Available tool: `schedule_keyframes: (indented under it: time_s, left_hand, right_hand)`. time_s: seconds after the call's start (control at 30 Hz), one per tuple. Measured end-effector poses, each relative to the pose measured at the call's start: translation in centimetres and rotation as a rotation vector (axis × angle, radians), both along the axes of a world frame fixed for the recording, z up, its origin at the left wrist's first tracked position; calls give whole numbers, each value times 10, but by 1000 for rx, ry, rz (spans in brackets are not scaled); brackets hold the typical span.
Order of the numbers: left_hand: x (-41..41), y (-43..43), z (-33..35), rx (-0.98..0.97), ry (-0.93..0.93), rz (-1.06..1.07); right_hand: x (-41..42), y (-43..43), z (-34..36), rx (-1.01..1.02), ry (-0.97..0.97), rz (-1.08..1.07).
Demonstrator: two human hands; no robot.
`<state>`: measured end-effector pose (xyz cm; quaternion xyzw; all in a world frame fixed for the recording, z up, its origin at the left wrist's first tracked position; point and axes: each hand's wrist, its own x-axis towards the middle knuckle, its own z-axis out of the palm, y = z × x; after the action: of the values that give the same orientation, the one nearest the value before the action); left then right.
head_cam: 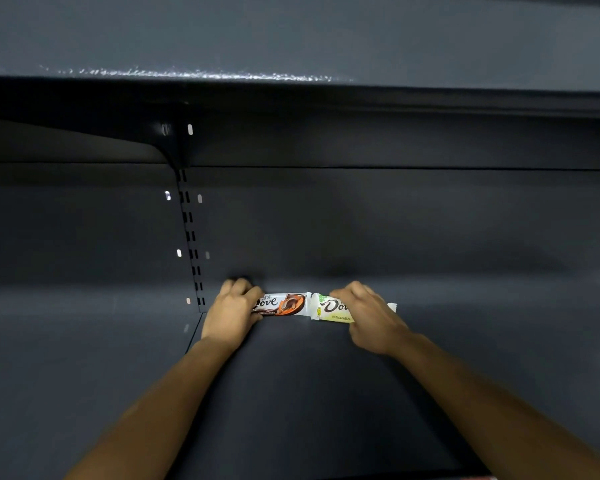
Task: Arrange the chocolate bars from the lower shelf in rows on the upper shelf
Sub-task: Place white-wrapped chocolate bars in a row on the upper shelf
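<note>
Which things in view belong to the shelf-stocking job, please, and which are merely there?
Job: brown Dove bar, gripped by the left hand; pale green Dove bar, held by the right hand; shelf beneath them.
Merely there: slotted upright; overhead shelf.

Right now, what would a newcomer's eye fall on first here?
A brown-and-orange Dove bar and a pale green Dove bar lie end to end at the back of the dark grey shelf, the only bright things in view. The left hand grips the brown bar's outer end, and the right hand holds the pale one.
</note>
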<state>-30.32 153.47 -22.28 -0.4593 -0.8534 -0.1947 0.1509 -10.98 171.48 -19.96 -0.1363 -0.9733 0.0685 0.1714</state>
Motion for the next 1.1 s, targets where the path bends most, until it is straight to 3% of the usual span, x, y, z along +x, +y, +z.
schedule_keyframes:
  time_s: [0.3,1.1]
  left_hand:
    - [2,-1,-3,14,135,-22]
    - [-12,-26,-3,-72,238,137]
  right_hand:
    - [-10,-1,-9,45,-2,-18]
    - [-22,-13,-7,81,-3,-30]
